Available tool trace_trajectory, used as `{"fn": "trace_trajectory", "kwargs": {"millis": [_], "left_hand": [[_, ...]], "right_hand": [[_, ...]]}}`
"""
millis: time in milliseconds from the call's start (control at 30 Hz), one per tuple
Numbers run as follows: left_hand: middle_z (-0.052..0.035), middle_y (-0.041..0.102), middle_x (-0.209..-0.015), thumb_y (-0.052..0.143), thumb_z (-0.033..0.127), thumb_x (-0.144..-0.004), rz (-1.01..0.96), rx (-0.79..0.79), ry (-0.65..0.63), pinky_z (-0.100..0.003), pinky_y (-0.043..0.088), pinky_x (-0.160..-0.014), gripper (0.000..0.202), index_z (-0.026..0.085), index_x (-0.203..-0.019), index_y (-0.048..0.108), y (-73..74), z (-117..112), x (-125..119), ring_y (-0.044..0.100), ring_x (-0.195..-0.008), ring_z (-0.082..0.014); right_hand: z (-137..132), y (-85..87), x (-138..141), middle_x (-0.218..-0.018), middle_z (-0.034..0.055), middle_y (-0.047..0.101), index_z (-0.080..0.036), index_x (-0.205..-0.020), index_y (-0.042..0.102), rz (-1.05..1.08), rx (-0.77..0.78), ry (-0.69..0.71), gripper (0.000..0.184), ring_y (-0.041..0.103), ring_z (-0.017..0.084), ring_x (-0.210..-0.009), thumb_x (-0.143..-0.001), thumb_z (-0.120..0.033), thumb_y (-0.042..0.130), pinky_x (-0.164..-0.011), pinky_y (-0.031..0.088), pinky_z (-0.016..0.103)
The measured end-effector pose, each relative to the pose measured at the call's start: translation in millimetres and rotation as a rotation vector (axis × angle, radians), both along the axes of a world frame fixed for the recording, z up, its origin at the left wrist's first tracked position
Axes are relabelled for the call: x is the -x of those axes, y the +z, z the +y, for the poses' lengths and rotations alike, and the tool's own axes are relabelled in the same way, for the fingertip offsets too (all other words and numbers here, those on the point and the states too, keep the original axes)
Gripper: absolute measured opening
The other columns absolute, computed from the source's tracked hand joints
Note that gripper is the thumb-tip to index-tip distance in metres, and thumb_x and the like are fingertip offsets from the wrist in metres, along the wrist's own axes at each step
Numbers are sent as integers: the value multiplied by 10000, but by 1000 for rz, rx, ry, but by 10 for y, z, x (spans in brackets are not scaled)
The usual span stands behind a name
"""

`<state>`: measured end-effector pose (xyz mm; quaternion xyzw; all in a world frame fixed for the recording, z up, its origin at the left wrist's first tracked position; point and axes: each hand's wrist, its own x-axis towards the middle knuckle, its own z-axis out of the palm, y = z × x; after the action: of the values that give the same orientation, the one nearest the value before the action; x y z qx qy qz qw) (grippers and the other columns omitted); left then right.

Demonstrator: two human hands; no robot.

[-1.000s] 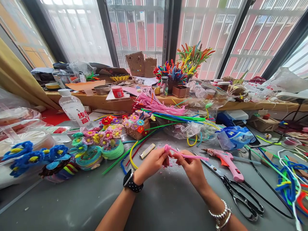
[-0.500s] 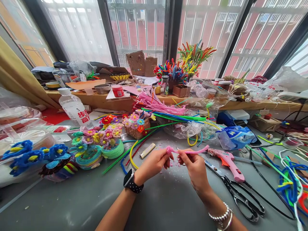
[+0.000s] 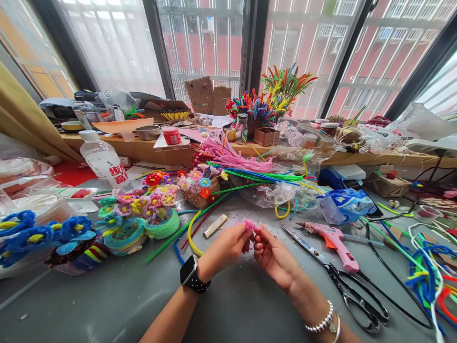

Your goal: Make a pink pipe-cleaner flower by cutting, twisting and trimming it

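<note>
A pink pipe cleaner (image 3: 250,225), bent into a small looped bundle, is held up between my two hands just above the grey table. My left hand (image 3: 230,242), with a watch on its wrist, pinches the bundle from the left. From the right, my right hand (image 3: 273,252) grips it between thumb and forefinger, its other fingers curled. The fingertips hide part of the bundle. Black-handled scissors (image 3: 330,267) lie spread on the table to the right, beside a pink glue gun (image 3: 335,243). A lighter (image 3: 215,226) rests left of the hands.
Pipe-cleaner flower pots (image 3: 162,216) and blue flowers (image 3: 39,233) stand at the left, near a water bottle (image 3: 105,164). Behind the hands lie pink pipe cleaners (image 3: 235,155) and a plastic bag (image 3: 282,193). Cords and tangled pipe cleaners (image 3: 424,267) occupy the right side.
My right hand has moved left, closer to my left hand. The straight pink end that stuck out to the right past my right hand no longer shows there.
</note>
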<state>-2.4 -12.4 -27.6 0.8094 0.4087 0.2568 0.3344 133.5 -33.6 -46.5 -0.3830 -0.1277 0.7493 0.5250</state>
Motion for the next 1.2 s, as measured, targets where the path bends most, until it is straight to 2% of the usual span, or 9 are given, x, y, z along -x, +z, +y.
{"fn": "trace_trajectory", "kwargs": {"millis": [133,233,333,400,500,633,833,1033,1200], "left_hand": [[7,505,-592,274,344,-869,-100,85,21,-216,360,-530,298,172,-692,443,-20,30,51,466,-536,-102],[13,492,-585,280,355,-865,-146,126,0,-209,365,-523,298,167,-713,453,-6,27,66,465,-525,-97],[16,492,-561,298,323,-859,-93,104,-77,-201,355,-535,314,165,-630,445,38,-11,48,448,-521,-88],[18,498,-544,305,269,-851,-31,110,-136,-196,355,-551,317,164,-582,438,68,-43,31,448,-521,-84],[18,496,-530,310,196,-826,21,157,-171,-190,363,-562,304,165,-549,433,96,-75,20,461,-532,-87],[24,481,-519,291,238,-849,-1,173,-190,-189,364,-554,319,168,-570,429,100,-79,19,443,-509,-81],[28,487,-521,291,301,-865,-60,258,-198,-191,376,-561,318,167,-615,436,94,-61,34,458,-516,-82],[2,558,-596,285,345,-863,-109,371,-252,-208,412,-608,308,155,-727,484,108,-40,82,515,-580,-96],[-9,581,-591,328,384,-842,-87,420,-200,-204,416,-580,336,146,-680,501,110,-34,80,537,-575,-100]], "right_hand": [[-60,109,-59,-514,-25,499,-145,-603,576,-321,-225,83,333,442,69,-435,-719,-457,562,-461,399,207],[-77,165,-104,-615,3,532,-169,-658,565,-888,-606,-129,297,506,133,-591,-730,-457,543,-603,426,272],[-70,145,-97,-920,71,575,-190,-937,557,-1330,-918,-288,293,518,212,-895,-742,-408,549,-805,397,339],[-65,98,-66,-931,81,590,-192,-1027,513,-1462,-1014,-188,293,545,206,-871,-803,-377,473,-769,420,318],[-64,34,-16,-791,66,610,-186,-935,529,-1599,-1072,-88,244,572,187,-720,-866,-340,353,-637,436,277],[-57,17,3,-727,60,571,-179,-829,535,-1671,-1077,-117,271,544,177,-669,-879,-326,313,-599,419,265],[-31,36,22,-672,30,565,-195,-766,528,-1544,-1036,-89,259,533,150,-621,-881,-308,325,-574,404,241],[-27,82,-12,-654,20,548,-189,-754,533,-1503,-1036,-152,245,517,140,-591,-874,-301,352,-575,393,236],[12,93,-86,-659,19,551,-189,-763,552,-1503,-987,-223,250,511,142,-596,-868,-317,364,-574,392,239]]}}
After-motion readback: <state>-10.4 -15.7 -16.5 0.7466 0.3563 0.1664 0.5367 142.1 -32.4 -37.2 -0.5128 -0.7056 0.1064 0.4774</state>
